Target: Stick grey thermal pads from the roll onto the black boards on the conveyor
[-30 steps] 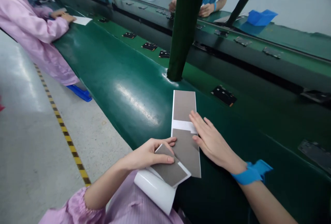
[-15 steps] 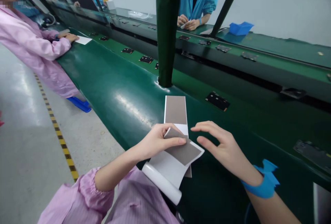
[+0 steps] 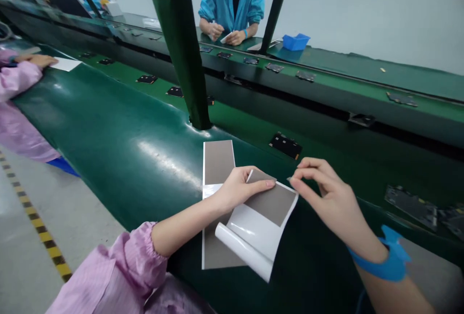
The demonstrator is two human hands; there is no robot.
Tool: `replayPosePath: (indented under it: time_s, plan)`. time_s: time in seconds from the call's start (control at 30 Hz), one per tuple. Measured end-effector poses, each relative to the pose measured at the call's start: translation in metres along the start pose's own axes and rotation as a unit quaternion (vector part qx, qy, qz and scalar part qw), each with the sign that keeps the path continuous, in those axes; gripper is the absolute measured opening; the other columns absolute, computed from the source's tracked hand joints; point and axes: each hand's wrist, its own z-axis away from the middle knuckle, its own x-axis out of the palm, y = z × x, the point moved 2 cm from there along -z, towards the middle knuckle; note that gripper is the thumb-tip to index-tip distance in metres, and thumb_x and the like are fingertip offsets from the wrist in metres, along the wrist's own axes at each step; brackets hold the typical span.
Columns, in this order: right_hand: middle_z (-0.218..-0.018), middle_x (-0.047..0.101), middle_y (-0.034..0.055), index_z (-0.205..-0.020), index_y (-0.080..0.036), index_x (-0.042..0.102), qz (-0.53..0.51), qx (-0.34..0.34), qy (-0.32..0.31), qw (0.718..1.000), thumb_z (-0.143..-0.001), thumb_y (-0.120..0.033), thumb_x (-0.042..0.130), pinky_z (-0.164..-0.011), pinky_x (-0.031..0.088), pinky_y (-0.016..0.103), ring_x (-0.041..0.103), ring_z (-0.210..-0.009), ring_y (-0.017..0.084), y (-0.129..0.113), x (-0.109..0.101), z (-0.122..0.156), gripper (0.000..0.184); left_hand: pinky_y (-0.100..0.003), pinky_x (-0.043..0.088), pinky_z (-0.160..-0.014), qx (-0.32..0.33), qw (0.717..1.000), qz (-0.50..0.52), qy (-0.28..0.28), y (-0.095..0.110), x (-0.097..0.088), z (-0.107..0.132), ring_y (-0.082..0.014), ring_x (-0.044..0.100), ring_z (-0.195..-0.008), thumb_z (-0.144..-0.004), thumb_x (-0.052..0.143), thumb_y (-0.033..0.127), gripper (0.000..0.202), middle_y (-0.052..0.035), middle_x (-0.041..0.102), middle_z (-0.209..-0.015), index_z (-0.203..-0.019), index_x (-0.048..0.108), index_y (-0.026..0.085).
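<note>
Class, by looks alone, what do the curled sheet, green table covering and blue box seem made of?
Sheet: probably coated paper or film, its white area glossy with highlights.
Covering: perhaps rubber or vinyl, smooth, with a streak of sheen.
Box: likely plastic, plain blue with thin walls; finish unclear at this size.

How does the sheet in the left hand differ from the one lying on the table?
The held sheet is raised in the left hand; the lying sheet rests on the green table. The held sheet curls over at its near end, while the lying sheet looks flat. Both show grey-brown panels on white.
</note>
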Motion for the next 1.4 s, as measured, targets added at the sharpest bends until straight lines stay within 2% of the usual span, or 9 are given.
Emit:
replayPosePath:
  time_s: [0.13,0.27,0.4,0.77,0.97,1.1,1.23,1.33,1.4]
  plan:
    - [-0.098,0.056,0.0101,-0.07,-0.022,0.063,0.048,0.089,0.011,0.995,-0.075,-0.07,0.058,-0.066,0.046,0.038,0.055,-0.083,0.028,0.069,-0.021,-0.035,0.049,-0.023,0.046,-0.064,-0.016,1.0,-0.011,-0.024,-0.005,0.006,-0.028,-0.0139,0.06,-0.072,-0.074,0.076,0.035,0.029,-0.0036,0.063,-0.08,-0.084,0.062,0.012]
    - [-0.094,0.058,0.0124,-0.07,-0.021,0.065,0.076,0.174,0.006,0.982,-0.064,-0.074,0.055,-0.078,0.046,0.045,0.053,-0.094,0.034,0.142,-0.026,-0.06,0.054,-0.025,0.046,-0.071,0.094,0.989,-0.092,-0.074,-0.008,0.011,-0.045,-0.016,0.061,-0.084,-0.077,0.073,0.035,0.025,-0.005,0.066,-0.092,-0.088,0.066,0.015]
    - [-0.1,0.057,0.0113,-0.071,-0.021,0.067,0.079,0.205,-0.002,0.976,-0.066,-0.065,0.057,-0.087,0.043,0.045,0.05,-0.102,0.034,0.174,-0.022,-0.059,0.045,-0.025,0.047,-0.07,0.094,0.987,-0.092,-0.092,-0.021,0.01,-0.051,-0.0161,0.062,-0.083,-0.076,0.073,0.035,0.024,-0.0049,0.067,-0.091,-0.087,0.065,0.015]
    - [-0.1,0.053,0.0124,-0.073,-0.02,0.064,0.144,0.211,-0.008,0.967,-0.074,-0.056,0.056,-0.085,0.042,0.045,0.049,-0.103,0.033,0.184,-0.031,-0.045,0.038,-0.025,0.047,-0.068,0.092,0.988,-0.091,-0.087,-0.021,0.009,-0.05,-0.0165,0.062,-0.082,-0.076,0.072,0.035,0.024,-0.005,0.067,-0.091,-0.086,0.066,0.015]
    - [-0.106,0.051,0.017,-0.102,-0.015,0.056,0.149,0.258,0.044,0.954,-0.068,-0.067,0.057,-0.076,0.048,0.044,0.053,-0.096,0.034,0.18,-0.041,-0.031,0.062,-0.024,0.047,-0.069,0.104,0.986,-0.1,-0.082,-0.021,0.007,-0.051,-0.016,0.061,-0.083,-0.076,0.072,0.037,0.025,-0.0046,0.067,-0.09,-0.087,0.066,0.015]
    - [-0.113,0.048,0.0195,-0.087,-0.018,0.059,0.181,0.274,0.009,0.945,-0.055,-0.077,0.059,-0.087,0.044,0.052,0.047,-0.108,0.04,0.172,-0.048,-0.022,0.067,-0.024,0.046,-0.068,0.103,0.986,-0.106,-0.077,-0.023,0.006,-0.052,-0.016,0.061,-0.082,-0.076,0.072,0.039,0.027,-0.0046,0.066,-0.09,-0.087,0.066,0.015]
    - [-0.09,0.054,0.0142,-0.077,-0.021,0.048,0.145,0.308,0.04,0.939,-0.042,-0.073,0.068,-0.076,0.047,0.048,0.053,-0.093,0.037,0.161,-0.048,-0.015,0.066,-0.025,0.045,-0.068,0.105,0.985,-0.115,-0.071,-0.024,0.005,-0.053,-0.0164,0.061,-0.08,-0.075,0.072,0.04,0.029,-0.0043,0.066,-0.088,-0.088,0.066,0.016]
    - [-0.068,0.052,0.0035,-0.084,-0.023,0.04,0.035,0.325,0.083,0.942,-0.046,-0.066,0.069,-0.06,0.045,0.039,0.056,-0.068,0.029,0.144,-0.051,-0.011,0.065,-0.025,0.045,-0.067,0.105,0.984,-0.127,-0.072,-0.024,0.005,-0.054,-0.0171,0.061,-0.081,-0.076,0.071,0.043,0.03,-0.0045,0.066,-0.089,-0.089,0.066,0.016]
    - [-0.064,0.05,0.0008,-0.088,-0.023,0.039,0.026,0.304,0.131,0.943,-0.052,-0.06,0.066,-0.057,0.044,0.037,0.055,-0.061,0.026,0.127,-0.061,-0.011,0.058,-0.025,0.046,-0.067,0.105,0.984,-0.126,-0.074,-0.024,0.005,-0.054,-0.0171,0.061,-0.08,-0.076,0.071,0.044,0.031,-0.0044,0.066,-0.088,-0.089,0.066,0.016]
